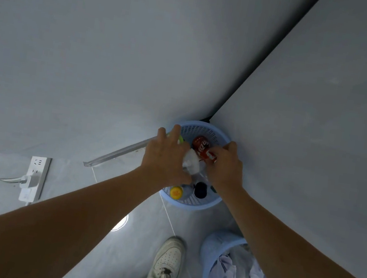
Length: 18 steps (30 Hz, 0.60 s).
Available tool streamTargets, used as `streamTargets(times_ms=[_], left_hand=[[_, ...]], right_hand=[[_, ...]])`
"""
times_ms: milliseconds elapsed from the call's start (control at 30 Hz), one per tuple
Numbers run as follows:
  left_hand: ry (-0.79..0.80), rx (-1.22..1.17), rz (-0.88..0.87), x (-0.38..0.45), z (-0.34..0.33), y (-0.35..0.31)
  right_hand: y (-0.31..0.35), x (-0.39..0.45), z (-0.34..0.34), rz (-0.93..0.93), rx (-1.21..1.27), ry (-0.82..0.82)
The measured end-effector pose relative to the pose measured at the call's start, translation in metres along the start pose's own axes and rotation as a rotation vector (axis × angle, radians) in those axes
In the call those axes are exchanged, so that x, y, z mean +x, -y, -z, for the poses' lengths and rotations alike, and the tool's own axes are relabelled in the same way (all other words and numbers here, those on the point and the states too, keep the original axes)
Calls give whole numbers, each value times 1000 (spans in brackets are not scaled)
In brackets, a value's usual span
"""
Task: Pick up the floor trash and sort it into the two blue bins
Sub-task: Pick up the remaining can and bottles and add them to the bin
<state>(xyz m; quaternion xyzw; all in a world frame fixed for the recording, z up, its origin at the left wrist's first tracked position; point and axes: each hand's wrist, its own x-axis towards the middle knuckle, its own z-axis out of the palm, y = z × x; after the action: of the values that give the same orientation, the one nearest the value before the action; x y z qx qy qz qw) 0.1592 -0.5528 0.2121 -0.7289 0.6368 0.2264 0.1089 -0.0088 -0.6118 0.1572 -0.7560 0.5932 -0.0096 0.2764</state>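
A round blue perforated bin (202,131) stands on the floor in the corner where two grey walls meet. Both of my hands reach over it. My left hand (165,157) hovers above the bin's left rim with its fingers spread and fairly straight; a green item (180,139) peeks out under them. A whitish crumpled plastic piece (192,164) lies against its thumb side. My right hand (227,166) curls its fingers onto one end of a red can (201,147) inside the bin. A yellow round item (176,192) and a black one (201,190) lie lower in the bin.
A second blue bin (209,247) full of pale crumpled paper stands at the bottom right, next to my white shoe (165,269). A white power strip (35,178) with plugs and cables lies on the floor at left. A metal strip (118,153) runs along the wall base.
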Motion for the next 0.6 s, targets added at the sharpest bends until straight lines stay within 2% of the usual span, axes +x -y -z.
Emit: streamTargets(times_ms=[167,433,600], left_hand=[[17,24,-48,3,5,-22],[72,84,-4,-9,10,-16],[156,-23,24,-7,-4,-8]], right_hand=[[-6,-9,-5,53,47,6],[-6,-10,10,201,27,-147],[-7,-4,1,166,92,-67]])
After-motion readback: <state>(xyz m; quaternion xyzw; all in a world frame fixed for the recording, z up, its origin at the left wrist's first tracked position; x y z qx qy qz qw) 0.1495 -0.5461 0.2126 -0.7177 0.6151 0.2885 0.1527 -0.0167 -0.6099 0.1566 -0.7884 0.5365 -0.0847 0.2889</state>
